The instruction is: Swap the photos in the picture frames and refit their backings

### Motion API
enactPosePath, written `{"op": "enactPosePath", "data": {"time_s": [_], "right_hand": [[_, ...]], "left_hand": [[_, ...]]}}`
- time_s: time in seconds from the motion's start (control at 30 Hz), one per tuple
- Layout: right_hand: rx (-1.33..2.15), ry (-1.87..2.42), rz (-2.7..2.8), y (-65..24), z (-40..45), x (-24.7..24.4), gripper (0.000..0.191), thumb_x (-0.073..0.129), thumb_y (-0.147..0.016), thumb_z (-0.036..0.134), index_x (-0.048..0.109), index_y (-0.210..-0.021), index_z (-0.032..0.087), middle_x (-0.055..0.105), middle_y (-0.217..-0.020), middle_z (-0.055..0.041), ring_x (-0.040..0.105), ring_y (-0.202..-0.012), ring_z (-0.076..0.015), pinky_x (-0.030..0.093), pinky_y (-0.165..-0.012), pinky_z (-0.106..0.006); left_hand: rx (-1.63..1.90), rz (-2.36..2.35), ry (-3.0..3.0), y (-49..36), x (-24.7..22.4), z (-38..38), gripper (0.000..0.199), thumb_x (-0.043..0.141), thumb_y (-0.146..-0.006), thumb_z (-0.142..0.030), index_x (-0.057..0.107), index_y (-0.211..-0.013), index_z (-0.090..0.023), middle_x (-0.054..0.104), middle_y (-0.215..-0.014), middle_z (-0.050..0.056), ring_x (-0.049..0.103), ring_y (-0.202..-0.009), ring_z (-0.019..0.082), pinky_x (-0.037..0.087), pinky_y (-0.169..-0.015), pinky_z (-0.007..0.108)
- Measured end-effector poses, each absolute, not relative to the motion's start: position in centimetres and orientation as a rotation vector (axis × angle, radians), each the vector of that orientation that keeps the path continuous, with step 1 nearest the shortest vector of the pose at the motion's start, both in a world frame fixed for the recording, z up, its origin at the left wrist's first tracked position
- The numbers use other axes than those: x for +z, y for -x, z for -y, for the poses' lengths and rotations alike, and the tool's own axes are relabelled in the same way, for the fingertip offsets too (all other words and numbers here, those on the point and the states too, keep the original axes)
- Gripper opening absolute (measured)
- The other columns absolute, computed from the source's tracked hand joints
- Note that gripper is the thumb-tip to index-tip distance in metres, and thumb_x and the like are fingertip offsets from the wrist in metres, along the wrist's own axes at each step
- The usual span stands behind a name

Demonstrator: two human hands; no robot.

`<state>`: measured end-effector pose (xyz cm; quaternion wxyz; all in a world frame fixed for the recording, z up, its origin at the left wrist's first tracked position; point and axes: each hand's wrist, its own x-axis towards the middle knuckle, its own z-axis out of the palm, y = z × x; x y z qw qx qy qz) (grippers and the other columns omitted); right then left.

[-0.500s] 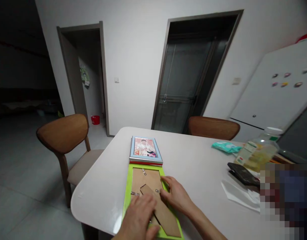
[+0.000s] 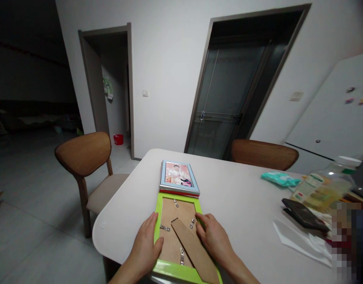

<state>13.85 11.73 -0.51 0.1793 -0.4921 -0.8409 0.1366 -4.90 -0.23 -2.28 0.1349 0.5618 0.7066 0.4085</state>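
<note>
Left hand and right hand grip green frame by sides. Forward push, I reckon, could shove blue frame; snagged stand could bend.

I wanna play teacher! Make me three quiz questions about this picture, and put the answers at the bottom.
1. What do the left hand and right hand both hold by its edges?
a) the bottle
b) the green frame
c) the wooden chair

2. True or false: the back of the green frame, with its stand, faces up.

3. Fill the gap: the photo is in a light ____ frame.

Key: 1. b; 2. true; 3. blue
</note>
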Motion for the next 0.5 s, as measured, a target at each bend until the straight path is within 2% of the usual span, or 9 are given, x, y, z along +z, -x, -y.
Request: {"op": "enactPosePath", "data": {"time_s": [0.07, 0.17, 0.23, 0.37, 0.5], "right_hand": [[0.300, 1.397, 2.370, -13.7, -11.2, -0.2, 0.034, 0.038, -0.078, 0.029, 0.054, -0.105, 0.017, 0.054, -0.100, -0.0115, 0.052, -0.087, -0.0202, 0.039, -0.074, -0.029], [0.146, 1.267, 2.350, -12.4, -9.8, 0.7, 0.031, 0.044, -0.076, 0.029, 0.056, -0.103, 0.019, 0.045, -0.118, -0.0119, 0.041, -0.105, -0.0245, 0.033, -0.085, -0.035], [0.212, 1.090, 2.431, -10.7, -8.8, 1.3, 0.026, 0.046, -0.075, 0.027, 0.060, -0.097, 0.020, 0.049, -0.112, -0.0096, 0.042, -0.103, -0.0226, 0.032, -0.086, -0.033], [0.372, 0.905, 2.581, -7.3, -7.4, 1.5, 0.015, 0.050, -0.074, 0.026, 0.064, -0.077, 0.021, 0.058, -0.083, -0.0048, 0.049, -0.082, -0.0178, 0.035, -0.074, -0.028], [0.333, 0.926, 2.554, -5.6, -7.6, 0.8, 0.015, 0.048, -0.076, 0.021, 0.062, -0.076, 0.019, 0.057, -0.079, -0.0050, 0.048, -0.078, -0.0166, 0.034, -0.072, -0.026]], "left_hand": [[1.201, -2.028, -1.624, 5.0, -2.2, 0.3, 0.059, 0.047, -0.063, -0.015, 0.039, -0.121, -0.012, 0.043, -0.126, 0.011, 0.038, -0.116, 0.021, 0.026, -0.100, 0.037], [1.202, -2.023, -1.629, 5.1, -2.2, 0.3, 0.058, 0.047, -0.064, -0.015, 0.039, -0.121, -0.012, 0.043, -0.126, 0.012, 0.038, -0.116, 0.021, 0.027, -0.099, 0.037], [1.201, -2.026, -1.639, 5.1, -2.3, 0.3, 0.058, 0.047, -0.064, -0.015, 0.038, -0.121, -0.013, 0.043, -0.126, 0.012, 0.038, -0.116, 0.021, 0.027, -0.099, 0.037], [1.187, -2.034, -1.690, 5.1, -2.6, 0.1, 0.056, 0.043, -0.067, -0.013, 0.036, -0.122, -0.011, 0.042, -0.126, 0.012, 0.037, -0.116, 0.019, 0.027, -0.099, 0.037], [1.200, -2.028, -1.724, 5.1, -2.7, 0.1, 0.056, 0.044, -0.066, -0.012, 0.037, -0.122, -0.008, 0.043, -0.125, 0.014, 0.039, -0.115, 0.021, 0.029, -0.098, 0.037]]}}
